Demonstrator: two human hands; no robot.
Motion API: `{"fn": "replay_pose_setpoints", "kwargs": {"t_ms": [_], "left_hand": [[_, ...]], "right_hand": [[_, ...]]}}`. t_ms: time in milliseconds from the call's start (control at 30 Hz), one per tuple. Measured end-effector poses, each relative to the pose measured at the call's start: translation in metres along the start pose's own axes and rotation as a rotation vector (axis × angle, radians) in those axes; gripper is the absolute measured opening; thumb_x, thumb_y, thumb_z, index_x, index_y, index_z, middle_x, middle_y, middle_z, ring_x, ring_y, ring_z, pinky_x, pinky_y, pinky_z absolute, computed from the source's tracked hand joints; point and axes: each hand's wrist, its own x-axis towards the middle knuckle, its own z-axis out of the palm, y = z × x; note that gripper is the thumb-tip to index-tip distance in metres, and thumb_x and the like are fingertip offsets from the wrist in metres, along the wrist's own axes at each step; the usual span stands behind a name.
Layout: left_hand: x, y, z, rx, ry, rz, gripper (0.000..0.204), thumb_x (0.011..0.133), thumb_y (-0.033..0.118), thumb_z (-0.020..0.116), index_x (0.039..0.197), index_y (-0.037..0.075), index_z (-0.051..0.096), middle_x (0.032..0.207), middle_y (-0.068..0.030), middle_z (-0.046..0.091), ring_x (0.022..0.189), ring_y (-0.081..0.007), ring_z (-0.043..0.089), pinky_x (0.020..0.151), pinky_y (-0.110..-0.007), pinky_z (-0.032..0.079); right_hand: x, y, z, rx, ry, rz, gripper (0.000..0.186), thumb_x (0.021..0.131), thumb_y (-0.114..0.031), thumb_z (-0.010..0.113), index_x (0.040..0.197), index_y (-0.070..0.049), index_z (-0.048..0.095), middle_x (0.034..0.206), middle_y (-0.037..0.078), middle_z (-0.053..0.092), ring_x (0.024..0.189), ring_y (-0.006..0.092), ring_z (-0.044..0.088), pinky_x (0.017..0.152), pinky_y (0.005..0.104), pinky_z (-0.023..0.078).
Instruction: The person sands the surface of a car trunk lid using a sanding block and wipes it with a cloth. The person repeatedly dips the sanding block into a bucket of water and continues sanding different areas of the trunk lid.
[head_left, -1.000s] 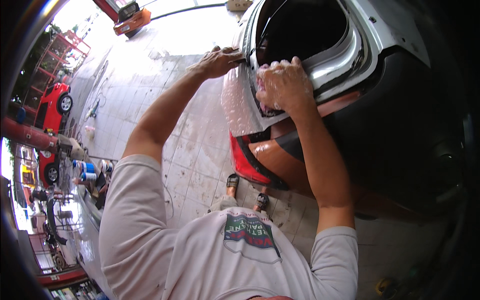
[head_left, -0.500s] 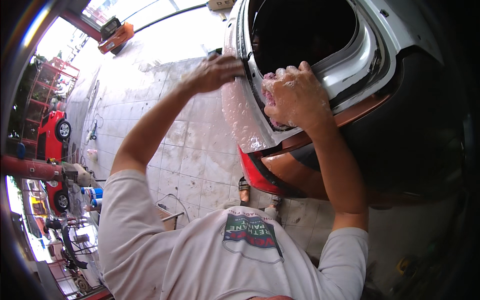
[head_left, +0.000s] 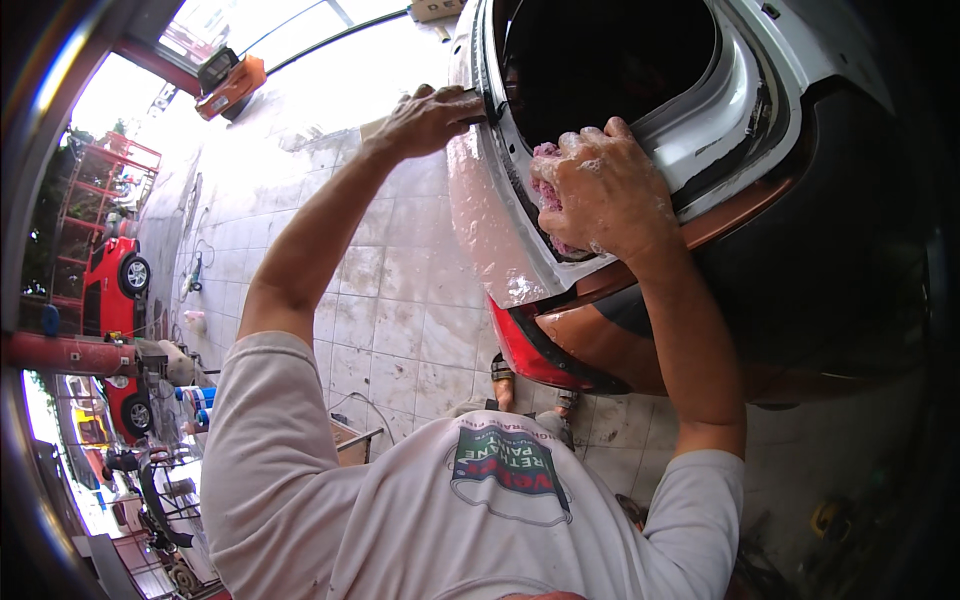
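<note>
My right hand (head_left: 605, 195), streaked with white suds, is closed round a wet pink-purple rag (head_left: 547, 190). It presses the rag against the inner edge of a car body's rear opening, at the lower left corner. Further up on the left, my left hand (head_left: 428, 122) lies at the rim of the same opening, its fingers together and pointing right. A thin dark item shows at its fingertips, too small to name. Between the hands runs a pale, wet body panel (head_left: 490, 240) covered in droplets. Below it are a red tail light (head_left: 530, 350) and a copper-brown panel (head_left: 590, 340).
Grey floor tiles (head_left: 390, 330) spread out left of the car. A red vehicle (head_left: 110, 290) stands at the far left beside a red post (head_left: 70, 352). An orange machine (head_left: 232, 88) is at the back. Near my left elbow is a low wooden-topped stand (head_left: 352, 442).
My left hand has moved slightly up along the panel edge and is less blurred. The right hand keeps the rag at the same corner. The whole view has shifted a little.
</note>
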Motion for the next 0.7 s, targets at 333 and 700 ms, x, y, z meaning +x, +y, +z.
{"fn": "replay_pose_setpoints", "kwargs": {"t_ms": [333, 700], "left_hand": [[-0.023, 0.046, -0.016, 0.076, -0.079, 0.316, 0.044, 0.105, 0.036, 0.070, 0.147, 0.043, 0.064, 0.167, 0.0106, 0.050, 0.154, -0.0203, 0.043, 0.125, -0.052, 0.040], [-0.035, 0.068, -0.021, -0.196, -0.019, 0.227, 0.050, 0.096, 0.033, 0.081, 0.144, 0.039, 0.069, 0.162, -0.0008, 0.056, 0.146, -0.0254, 0.050, 0.113, -0.051, 0.048]], "right_hand": [[-0.005, 0.004, -0.004, -0.049, -0.083, 0.054, 0.035, 0.078, -0.031, 0.080, 0.107, -0.013, 0.082, 0.096, 0.012, 0.072, 0.099, 0.0279, 0.070, 0.098, 0.0445, 0.047], [-0.003, 0.006, -0.009, -0.018, -0.149, 0.101, 0.035, 0.078, -0.029, 0.082, 0.109, -0.014, 0.081, 0.101, 0.012, 0.072, 0.102, 0.0278, 0.069, 0.102, 0.0444, 0.047]]}}
